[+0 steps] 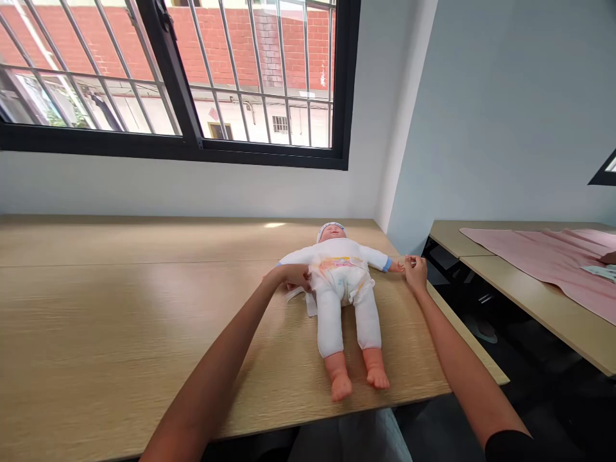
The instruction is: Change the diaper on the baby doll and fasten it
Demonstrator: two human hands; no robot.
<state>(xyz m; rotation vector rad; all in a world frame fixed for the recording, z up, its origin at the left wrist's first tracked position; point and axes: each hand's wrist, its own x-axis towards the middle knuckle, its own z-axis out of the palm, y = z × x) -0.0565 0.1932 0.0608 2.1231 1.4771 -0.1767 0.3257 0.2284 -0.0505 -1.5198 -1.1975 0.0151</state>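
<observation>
A baby doll (330, 321) lies on its back on the wooden table, head toward the window, arms spread. It wears a white cap, a white long-sleeved suit with blue cuffs and, around the hips, a diaper (345, 277) with a coloured waistband. My left hand (298, 276) is at the diaper's left side, fingers closed on its edge. White strips (312, 305) hang below that hand. Beside the doll's hand (396, 265), my right hand (415, 271) has its fingers curled together; whether anything is between them is too small to tell.
The table (120, 333) ends close to my right arm, with a dark gap beyond. Across it stands another table with a pink cloth (543, 256), where another person's hand (609, 258) shows at the edge. A barred window (260, 70) is ahead.
</observation>
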